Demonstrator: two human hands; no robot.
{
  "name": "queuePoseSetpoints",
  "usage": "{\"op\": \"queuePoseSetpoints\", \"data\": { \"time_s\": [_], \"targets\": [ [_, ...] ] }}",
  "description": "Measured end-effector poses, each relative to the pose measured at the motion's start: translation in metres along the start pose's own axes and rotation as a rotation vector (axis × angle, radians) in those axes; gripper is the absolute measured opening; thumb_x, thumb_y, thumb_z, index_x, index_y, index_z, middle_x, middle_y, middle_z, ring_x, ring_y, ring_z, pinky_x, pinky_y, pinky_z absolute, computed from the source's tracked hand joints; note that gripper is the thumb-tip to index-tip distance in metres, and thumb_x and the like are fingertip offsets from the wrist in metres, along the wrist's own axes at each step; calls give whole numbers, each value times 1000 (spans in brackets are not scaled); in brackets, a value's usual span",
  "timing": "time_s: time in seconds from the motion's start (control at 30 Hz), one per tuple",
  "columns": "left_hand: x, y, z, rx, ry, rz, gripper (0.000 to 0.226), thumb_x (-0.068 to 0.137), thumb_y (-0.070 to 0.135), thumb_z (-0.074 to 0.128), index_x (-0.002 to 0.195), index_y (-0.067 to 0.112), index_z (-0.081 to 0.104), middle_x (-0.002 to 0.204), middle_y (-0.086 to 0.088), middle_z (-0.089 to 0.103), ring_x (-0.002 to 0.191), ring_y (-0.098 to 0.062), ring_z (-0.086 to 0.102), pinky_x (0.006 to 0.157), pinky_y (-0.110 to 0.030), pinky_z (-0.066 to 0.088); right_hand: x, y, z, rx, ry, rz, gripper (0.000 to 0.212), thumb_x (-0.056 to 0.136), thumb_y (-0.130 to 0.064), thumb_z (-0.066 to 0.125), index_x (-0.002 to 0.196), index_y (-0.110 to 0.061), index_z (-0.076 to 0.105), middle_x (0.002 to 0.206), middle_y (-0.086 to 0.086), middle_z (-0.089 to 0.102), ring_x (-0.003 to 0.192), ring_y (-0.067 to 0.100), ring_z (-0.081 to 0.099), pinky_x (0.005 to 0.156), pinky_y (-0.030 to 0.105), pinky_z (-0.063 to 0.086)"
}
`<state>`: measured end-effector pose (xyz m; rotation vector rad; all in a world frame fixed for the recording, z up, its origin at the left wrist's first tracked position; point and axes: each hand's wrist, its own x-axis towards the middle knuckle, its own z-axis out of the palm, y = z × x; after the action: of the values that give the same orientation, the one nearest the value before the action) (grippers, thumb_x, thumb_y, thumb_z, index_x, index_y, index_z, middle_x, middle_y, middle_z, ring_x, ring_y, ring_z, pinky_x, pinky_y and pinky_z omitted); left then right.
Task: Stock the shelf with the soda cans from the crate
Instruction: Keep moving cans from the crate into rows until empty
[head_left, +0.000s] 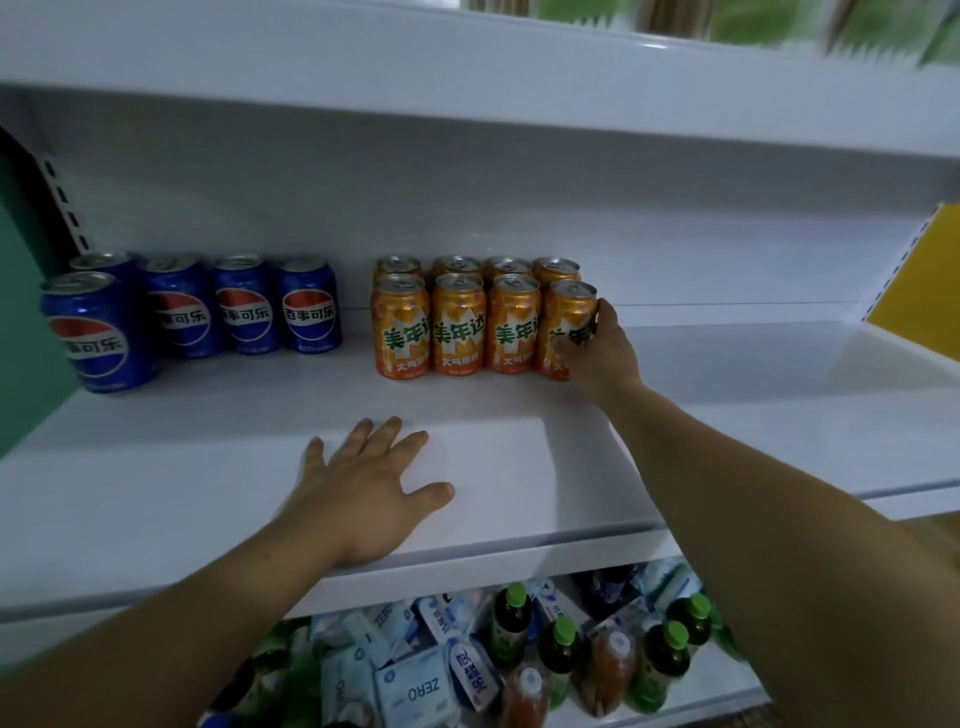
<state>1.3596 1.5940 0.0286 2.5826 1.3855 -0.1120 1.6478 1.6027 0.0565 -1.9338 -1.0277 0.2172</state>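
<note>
right now the right hand (597, 348) reaches across the white shelf (727, 415) and grips the end orange can (569, 312), the one at the right of the front row, with its fingers curled over the can's right side and part of the label; the can stands upright on the shelf, touching its neighbour. it belongs to a block of orange cans (460, 327), eight in all, set in two rows of four, front row tight against back row, near the middle of the shelf and towards the back wall. the left hand (363, 493) lies flat on the front part of the shelf, palm down, fingers straight and spread, thumb out to the right, holding nothing; it is well apart from the cans. over to the left stand the blue cans (244, 306), five of them: four in a line side by side, and one more in front of the leftmost, nearer the shelf edge. a gap of bare shelf separates the blue group from the orange one. above, the lip of an upper shelf (467, 67) runs across the view. below the front edge stand green-capped bottles (511, 623) on the right, with blue-and-white packets (410, 686) heaped on the left, one marked "zero". a yellow panel (919, 270) shows at the far right and a green panel (21, 322) at the far left
</note>
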Motion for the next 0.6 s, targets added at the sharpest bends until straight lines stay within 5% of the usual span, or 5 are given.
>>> {"op": "queuePoseSetpoints", "data": {
  "time_s": [0.33,0.6],
  "targets": [
    [-1,1,-1,-5,-6,3,75,87,75,19,151,41,-3,159,14,-14,146,-10,-16,117,-51,-10,1,-13,10,46,14,58,51,91,-33,59,134,-15,38,132,11,55,118,33,54,93,40,42],
    [-1,-1,-5,-20,0,9,78,87,76,20,152,38,2,161,11,-9,148,-14,-9,117,-54,-5,-53,-30,-49,-408,-226,56,73,92,-51,57,147,-9,32,145,16,44,127,34,47,99,38,41]
  ]
}}
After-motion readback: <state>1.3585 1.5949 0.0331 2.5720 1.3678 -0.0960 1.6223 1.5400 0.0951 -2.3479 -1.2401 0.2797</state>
